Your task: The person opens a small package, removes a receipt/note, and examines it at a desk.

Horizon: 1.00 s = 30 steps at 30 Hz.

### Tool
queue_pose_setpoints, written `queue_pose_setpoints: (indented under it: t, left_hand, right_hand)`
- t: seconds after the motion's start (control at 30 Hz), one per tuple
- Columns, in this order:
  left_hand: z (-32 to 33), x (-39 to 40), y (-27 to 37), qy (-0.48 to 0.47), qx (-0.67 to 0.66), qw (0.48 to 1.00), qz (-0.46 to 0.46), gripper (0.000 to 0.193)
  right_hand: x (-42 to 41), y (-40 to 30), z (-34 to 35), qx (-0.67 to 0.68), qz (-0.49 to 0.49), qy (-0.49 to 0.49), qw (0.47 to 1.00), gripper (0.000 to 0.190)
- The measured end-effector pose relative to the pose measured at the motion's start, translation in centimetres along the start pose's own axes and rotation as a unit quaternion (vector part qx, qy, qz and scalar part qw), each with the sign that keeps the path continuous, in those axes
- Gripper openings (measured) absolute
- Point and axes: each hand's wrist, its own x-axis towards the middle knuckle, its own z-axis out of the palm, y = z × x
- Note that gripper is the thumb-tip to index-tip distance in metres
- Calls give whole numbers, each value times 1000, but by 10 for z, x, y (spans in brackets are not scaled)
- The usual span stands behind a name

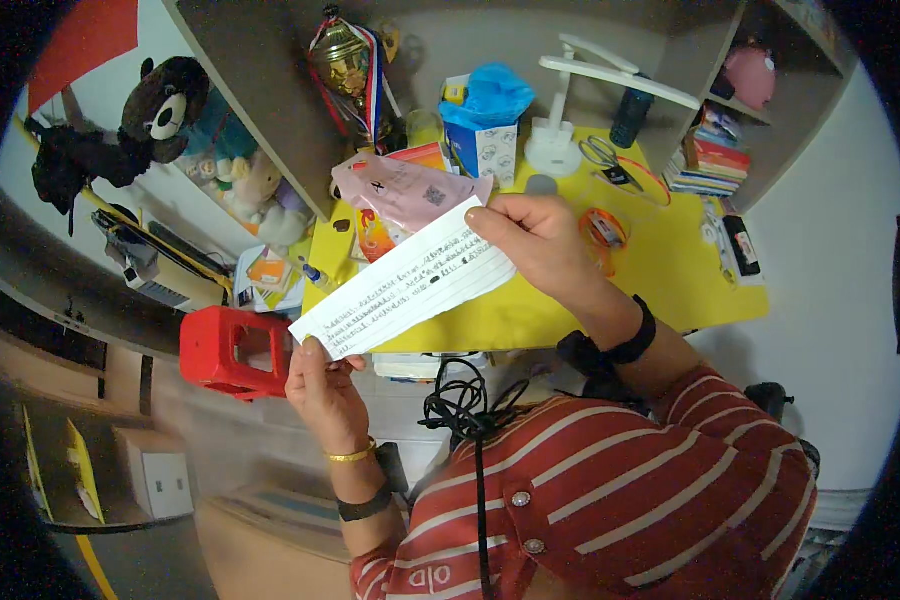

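Stretched between my two hands is a long strip of lined white paper (412,277), covered in small handwriting. Its lower edge looks torn and uneven. My left hand (326,390) pinches the lower left end, thumb on top. At the upper right end, my right hand (536,240) grips the paper between thumb and fingers. The strip is held slanted above the front of a yellow desktop (682,277). Behind it lies a pink plastic pouch (412,191), partly covered by the paper. A blue-capped pen or bottle (316,276) shows beside the strip's left part.
A gold trophy cup (349,67), a blue-and-white box (487,146) with a blue bag, and a white desk lamp (555,146) stand at the back. Scissors (604,154) and an orange tape roll (604,229) lie right. A red plastic stool (210,352) stands left; tangled black cable (461,401) hangs before me.
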Motion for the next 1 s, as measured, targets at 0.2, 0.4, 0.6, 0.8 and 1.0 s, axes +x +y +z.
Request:
queue_pose_setpoints:
  t: [0.2, 0.4, 0.6, 0.8, 1.0]
  left_hand:
    - [0, -1, 0, 2, -2, 1000, 4, 22]
    - [2, -2, 1, 5, -3, 1000, 5, 22]
    - [0, -3, 1, 5, -4, 1000, 2, 22]
    - [1, -4, 2, 3, -2, 1000, -1, 23]
    - [5, -7, 5, -1, 0, 1000, 0, 23]
  right_hand:
    - [-1, 0, -2, -15, -14, -7, 1000, 21]
    - [-1, 5, -3, -24, -21, -1, 999, 22]
    - [-2, 2, -2, -8, -14, 0, 1000, 22]
    - [-5, 2, -3, -7, -14, 1, 1000, 21]
    - [-7, -6, -5, -11, -16, -7, 1000, 22]
